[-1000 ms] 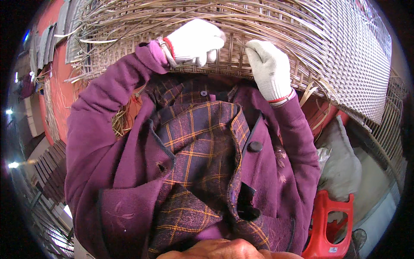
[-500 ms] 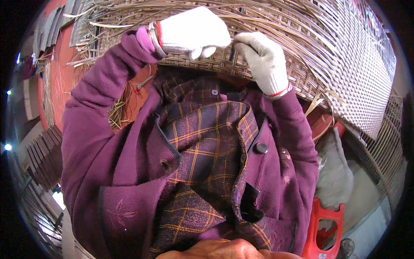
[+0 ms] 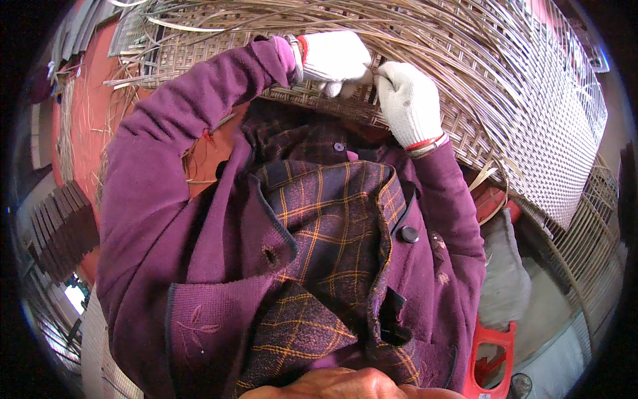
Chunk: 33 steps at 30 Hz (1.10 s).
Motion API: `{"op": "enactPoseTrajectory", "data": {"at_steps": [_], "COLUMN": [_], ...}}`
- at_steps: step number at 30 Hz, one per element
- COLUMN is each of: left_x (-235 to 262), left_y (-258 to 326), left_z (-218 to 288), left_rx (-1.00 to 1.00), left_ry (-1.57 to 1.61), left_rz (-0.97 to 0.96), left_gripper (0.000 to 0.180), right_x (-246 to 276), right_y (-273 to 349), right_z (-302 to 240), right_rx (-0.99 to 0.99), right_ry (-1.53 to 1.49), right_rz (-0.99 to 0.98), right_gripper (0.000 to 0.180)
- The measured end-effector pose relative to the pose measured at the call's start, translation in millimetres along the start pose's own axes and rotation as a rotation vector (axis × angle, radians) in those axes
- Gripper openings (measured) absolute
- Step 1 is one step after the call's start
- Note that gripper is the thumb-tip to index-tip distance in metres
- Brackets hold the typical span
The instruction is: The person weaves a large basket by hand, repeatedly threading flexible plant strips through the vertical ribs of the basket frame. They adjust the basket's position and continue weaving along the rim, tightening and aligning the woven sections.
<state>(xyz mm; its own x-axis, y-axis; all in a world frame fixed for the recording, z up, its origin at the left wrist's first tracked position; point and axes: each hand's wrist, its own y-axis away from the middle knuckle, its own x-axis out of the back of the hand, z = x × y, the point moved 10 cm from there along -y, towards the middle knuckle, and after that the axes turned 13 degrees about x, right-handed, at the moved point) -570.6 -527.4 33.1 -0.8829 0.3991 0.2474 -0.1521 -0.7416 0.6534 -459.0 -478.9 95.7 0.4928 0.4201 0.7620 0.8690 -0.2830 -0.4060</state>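
Note:
Both my hands wear white knit gloves with red cuff edges. They meet over a brown woven wicker panel at the top of the view. My left hand is closed, knuckles up, with its fingertips curled beneath. Just to its right, my right hand pinches with thumb and fingers, almost touching the left. Whatever the two hands grip is hidden by the gloves or too small to make out. Many long loose wicker strips run across the panel beyond my hands.
A paler, tightly woven section curves down at the right. An orange-red surface with scattered strips lies at the left. Lower right are a grey cloth bundle and a red plastic stool. Dark slats stand at far left.
My left hand has moved to the right and slightly down, closer to my right hand. The right hand has shifted a little nearer and its fingers have curled in more.

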Motion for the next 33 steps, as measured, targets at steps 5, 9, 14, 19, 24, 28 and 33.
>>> {"op": "enactPoseTrajectory", "data": {"at_steps": [5,9,14,19,24,28,33], "left_x": [19,29,30,25,44,56,62], "left_y": [56,82,74,43,81,122,132], "left_z": [4,-10,-39,-33,-37,-52,-80], "left_rx": [-0.118,-0.006,0.177,0.142,0.040,0.081,0.245], "left_ry": [0.300,0.276,0.286,0.214,0.325,0.417,0.289], "left_rz": [0.012,0.105,0.291,0.062,0.079,0.027,0.253], "left_gripper": [0.040,0.035,0.037,0.036,0.033,0.033,0.048], "right_x": [18,0,-2,-30,-23,-39,-39], "right_y": [-10,-18,-12,-27,-45,-59,-52], "right_z": [-26,-29,-15,-22,-52,-59,-50], "right_rx": [0.087,0.032,-0.107,-0.029,0.131,0.026,-0.187], "right_ry": [-0.243,-0.410,-0.094,-0.080,-0.147,-0.503,-0.331], "right_rz": [0.204,0.061,-0.023,-0.134,0.062,0.015,-0.079], "right_gripper": [0.017,0.014,0.014,0.015,0.018,0.020,0.013]}}
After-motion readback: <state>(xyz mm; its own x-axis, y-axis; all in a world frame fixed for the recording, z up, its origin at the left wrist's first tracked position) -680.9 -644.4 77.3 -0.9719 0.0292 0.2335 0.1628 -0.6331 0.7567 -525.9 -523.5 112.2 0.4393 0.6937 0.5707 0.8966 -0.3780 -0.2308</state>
